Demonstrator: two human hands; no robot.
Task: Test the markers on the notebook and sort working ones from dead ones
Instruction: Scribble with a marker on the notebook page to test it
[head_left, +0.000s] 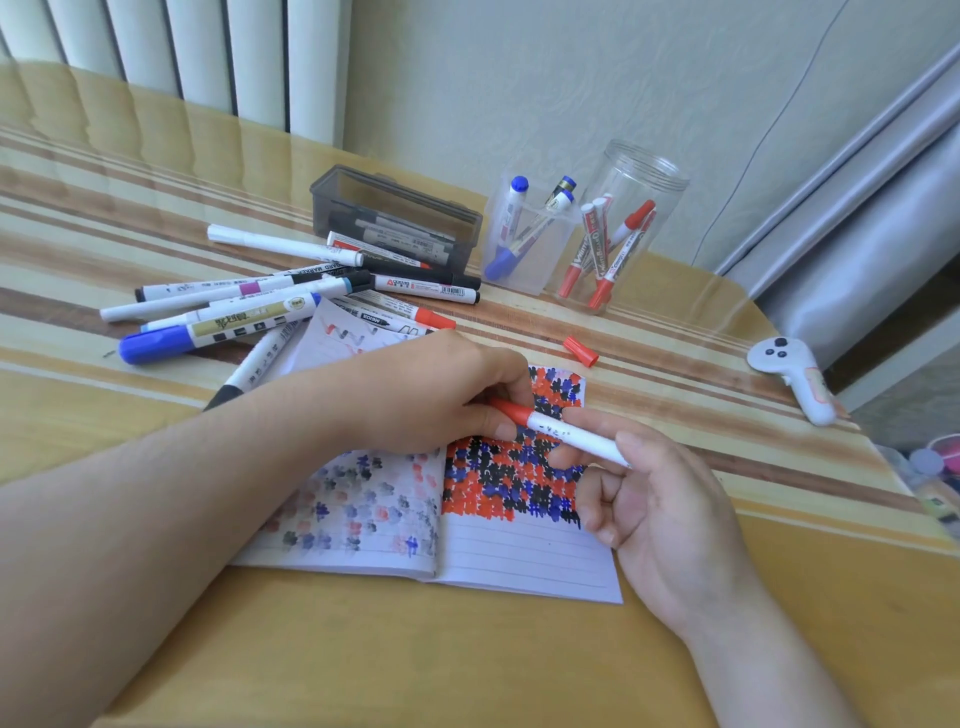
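A red marker (561, 431) is held above the open notebook (519, 551), gripped at the red end by the left hand (441, 389) and pinched along the white barrel by the right hand (639, 493). The marker is judged light, rigid and smooth; the barrel middle is the best grasp point. A loose red cap (581, 351) lies on the worktop (363, 649) beyond the notebook. Untested markers (234, 306) are piled behind, overlapping the page. A grey box (395, 218), a square cup (524, 244) and a round jar (618, 228) stand further back. A white controller (795, 374) lies well apart.
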